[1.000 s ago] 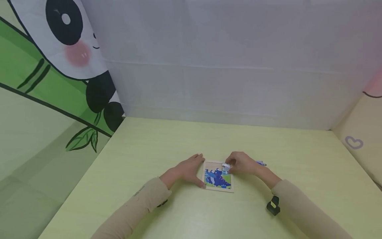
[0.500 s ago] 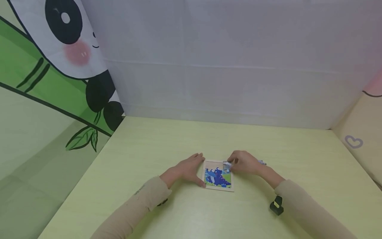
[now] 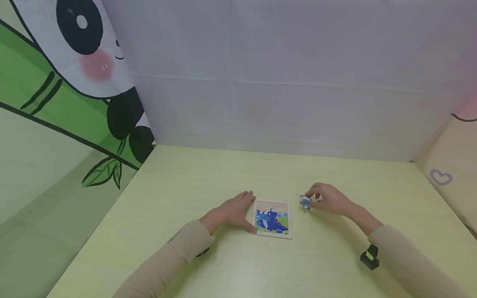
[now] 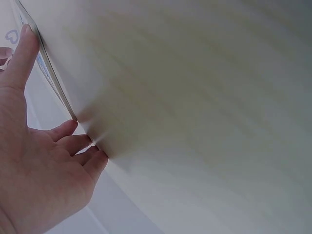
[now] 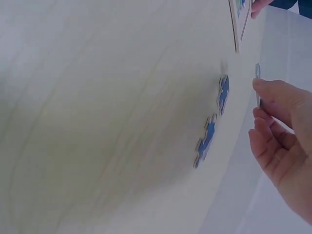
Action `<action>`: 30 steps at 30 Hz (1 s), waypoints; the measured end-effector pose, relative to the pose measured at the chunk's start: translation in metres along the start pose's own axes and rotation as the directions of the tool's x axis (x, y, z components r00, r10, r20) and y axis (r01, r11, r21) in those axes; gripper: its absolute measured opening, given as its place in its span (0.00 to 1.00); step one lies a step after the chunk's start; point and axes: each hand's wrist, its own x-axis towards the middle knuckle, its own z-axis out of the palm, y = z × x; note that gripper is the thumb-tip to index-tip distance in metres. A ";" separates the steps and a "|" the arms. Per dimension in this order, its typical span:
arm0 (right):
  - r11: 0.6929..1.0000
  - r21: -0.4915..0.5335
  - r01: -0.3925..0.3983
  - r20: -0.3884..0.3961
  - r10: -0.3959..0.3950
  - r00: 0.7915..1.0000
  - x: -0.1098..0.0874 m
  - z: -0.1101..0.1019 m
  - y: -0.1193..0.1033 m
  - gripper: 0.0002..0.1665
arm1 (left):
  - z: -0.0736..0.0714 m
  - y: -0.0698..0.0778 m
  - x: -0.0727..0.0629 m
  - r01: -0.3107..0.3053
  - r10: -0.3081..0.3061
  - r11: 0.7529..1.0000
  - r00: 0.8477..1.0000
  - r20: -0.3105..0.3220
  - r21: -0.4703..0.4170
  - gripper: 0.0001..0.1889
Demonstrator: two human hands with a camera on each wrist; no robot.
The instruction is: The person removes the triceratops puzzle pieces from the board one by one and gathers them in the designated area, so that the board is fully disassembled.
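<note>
My right hand [image 3: 329,200] pinches a pale-blue jigsaw piece [image 3: 304,200] between thumb and fingers, to the right of a wooden puzzle tray [image 3: 290,219]. The right wrist view shows this piece [image 5: 258,71] edge-on, standing up from the thumb tip. Under that hand lie two blue jigsaw pieces, one [image 5: 223,94] nearer the tray and another [image 5: 204,141] farther off. A blue dinosaur picture [image 3: 272,222] fills the tray's lower part; bare wood shows along its top. My left hand [image 3: 237,212] is spread along the tray's left side, thumb at the near corner, fingertips at the far one.
A pale yellow table [image 3: 208,174] carries everything. Behind it stands a plain grey-white cloth wall [image 3: 261,111], with a printed panda panel [image 3: 112,74] at left and a beige panel [image 3: 447,194] at right. A dark wrist camera [image 3: 370,257] hangs below the right sleeve.
My right hand has carried the pale-blue jigsaw piece from the tray's upper right corner rightward, off the tray to near the loose pieces. My left hand has stayed in place.
</note>
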 end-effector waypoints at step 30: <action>0.994 0.067 -0.087 -0.017 0.089 0.996 -0.051 -0.020 0.066 0.15 | -0.001 0.001 -0.002 -0.002 0.001 1.000 1.000 -0.006 -0.011 0.55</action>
